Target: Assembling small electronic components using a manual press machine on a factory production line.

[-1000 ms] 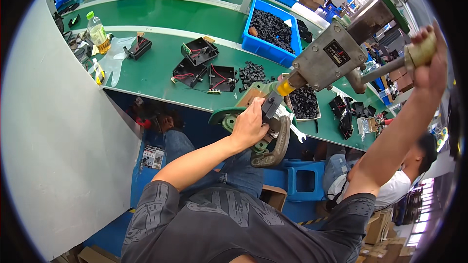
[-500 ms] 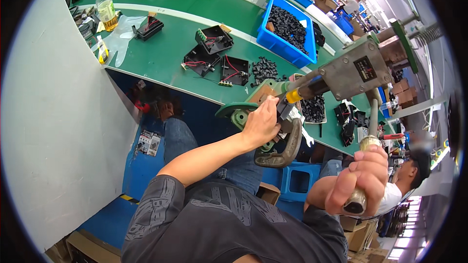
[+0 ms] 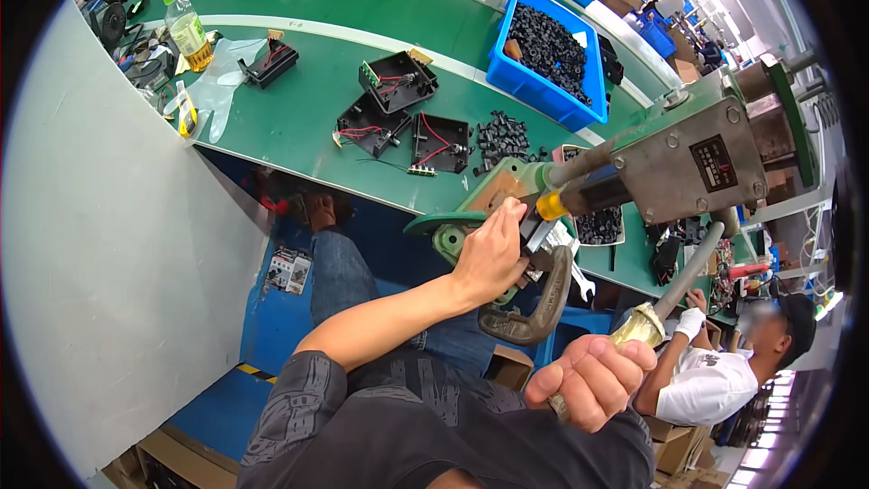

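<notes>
My right hand (image 3: 597,380) is wrapped round the taped grip of a press lever (image 3: 685,277), low and close to my body. The lever joins a grey-and-green hand press (image 3: 692,163), whose yellow-ringed ram (image 3: 550,206) points down at the base. On the green base (image 3: 507,183), my left hand (image 3: 493,249) has its fingers pressed on a small black plastic part (image 3: 536,219) beneath the ram. My fingers partly hide that part. A C-clamp (image 3: 529,312) grips the base beside my left hand, and a wrench (image 3: 584,281) lies close to it.
Open black boxes with red wires (image 3: 398,81) lie on the green bench (image 3: 308,127), near a pile of small black parts (image 3: 507,138). Behind stands a blue bin (image 3: 593,110) of black parts. A bottle (image 3: 188,32) is at far left. A co-worker (image 3: 715,380) sits at right.
My right hand has pulled the lever down and toward my body. My left hand stays at the black part under the ram. More of the co-worker shows now.
</notes>
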Motion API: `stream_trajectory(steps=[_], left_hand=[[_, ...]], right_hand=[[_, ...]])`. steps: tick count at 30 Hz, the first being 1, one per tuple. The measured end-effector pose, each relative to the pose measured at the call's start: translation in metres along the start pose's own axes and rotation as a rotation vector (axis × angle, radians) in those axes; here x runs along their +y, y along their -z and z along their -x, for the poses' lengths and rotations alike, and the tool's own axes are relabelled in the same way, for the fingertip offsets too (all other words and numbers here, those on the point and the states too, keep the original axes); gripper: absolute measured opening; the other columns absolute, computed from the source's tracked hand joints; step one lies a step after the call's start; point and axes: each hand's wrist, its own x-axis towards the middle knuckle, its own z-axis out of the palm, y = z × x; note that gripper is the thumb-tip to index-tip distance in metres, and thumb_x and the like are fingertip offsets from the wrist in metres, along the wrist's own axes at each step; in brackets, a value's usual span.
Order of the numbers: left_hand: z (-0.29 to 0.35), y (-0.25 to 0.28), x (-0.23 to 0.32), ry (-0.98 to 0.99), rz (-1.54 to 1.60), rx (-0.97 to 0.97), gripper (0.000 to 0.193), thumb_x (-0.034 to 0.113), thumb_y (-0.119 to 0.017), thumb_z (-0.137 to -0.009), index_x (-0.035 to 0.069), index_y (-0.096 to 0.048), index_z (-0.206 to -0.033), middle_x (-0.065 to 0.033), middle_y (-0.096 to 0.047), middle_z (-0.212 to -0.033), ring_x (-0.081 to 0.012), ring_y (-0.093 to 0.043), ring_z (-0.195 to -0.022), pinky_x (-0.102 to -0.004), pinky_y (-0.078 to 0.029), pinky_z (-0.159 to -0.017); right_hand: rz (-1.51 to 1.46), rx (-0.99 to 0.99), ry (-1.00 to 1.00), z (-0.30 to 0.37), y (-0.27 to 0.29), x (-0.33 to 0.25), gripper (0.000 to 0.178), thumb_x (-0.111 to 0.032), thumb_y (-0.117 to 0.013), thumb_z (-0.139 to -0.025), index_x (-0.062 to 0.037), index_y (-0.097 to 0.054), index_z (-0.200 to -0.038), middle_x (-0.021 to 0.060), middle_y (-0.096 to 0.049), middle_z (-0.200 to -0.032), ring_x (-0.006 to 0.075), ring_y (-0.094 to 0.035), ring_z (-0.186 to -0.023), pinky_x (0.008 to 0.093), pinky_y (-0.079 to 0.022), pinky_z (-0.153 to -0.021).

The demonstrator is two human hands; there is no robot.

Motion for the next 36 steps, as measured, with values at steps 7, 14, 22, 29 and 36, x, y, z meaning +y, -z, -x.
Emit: stream_trajectory(steps=[7,14,22,29,36], left_hand=[[0.001,0.005,0.001,0.036,0.028,-0.015,0.067,0.003,-0.075,-0.070,-0.012,-0.043,-0.128,-0.0301,-0.050,-0.131,-0.0453,-0.055,-0.123,-0.0451,-0.053,-0.097],[0.000,0.007,0.007,0.037,0.012,-0.006,0.068,0.005,-0.075,-0.072,-0.010,-0.042,-0.130,-0.0285,-0.052,-0.134,-0.0441,-0.058,-0.120,-0.0450,-0.054,-0.094],[0.000,0.002,0.002,0.005,-0.002,-0.003,0.070,0.004,-0.078,-0.070,-0.010,-0.043,-0.130,-0.0312,-0.051,-0.136,-0.0443,-0.056,-0.125,-0.0438,-0.054,-0.096],[0.003,0.007,-0.003,0.043,0.006,-0.003,0.075,0.004,-0.078,-0.069,-0.010,-0.042,-0.133,-0.0307,-0.051,-0.138,-0.0438,-0.057,-0.124,-0.0430,-0.051,-0.100],[0.002,-0.005,0.003,0.010,0.004,0.004,0.078,0.005,-0.080,-0.067,-0.009,-0.042,-0.134,-0.0306,-0.051,-0.137,-0.0432,-0.054,-0.129,-0.0425,-0.049,-0.104]], right_hand=[[-0.042,0.051,-0.167,-0.046,0.014,0.003,0.024,-0.035,-0.064,-0.089,-0.0178,-0.051,-0.099,-0.0027,-0.054,-0.082,0.0183,-0.055,-0.081,0.0398,-0.040,-0.084],[-0.208,0.239,-0.331,-0.100,0.047,0.041,0.022,-0.021,-0.045,-0.097,-0.0007,-0.051,-0.102,0.0137,-0.049,-0.082,0.0319,-0.056,-0.086,0.0555,-0.043,-0.092],[0.015,-0.033,-0.174,-0.041,0.028,-0.001,0.019,-0.032,-0.055,-0.088,-0.0150,-0.046,-0.087,0.0008,-0.052,-0.084,0.0209,-0.055,-0.087,0.0441,-0.041,-0.094],[0.024,0.075,-0.041,-0.013,-0.002,0.003,0.020,-0.035,-0.059,-0.085,-0.0191,-0.048,-0.089,-0.0036,-0.052,-0.085,0.0162,-0.054,-0.085,0.0389,-0.038,-0.091],[0.066,0.170,0.096,0.018,-0.013,0.005,0.017,-0.029,-0.063,-0.084,-0.0165,-0.052,-0.086,-0.0024,-0.056,-0.079,0.0159,-0.058,-0.080,0.0374,-0.039,-0.087]])
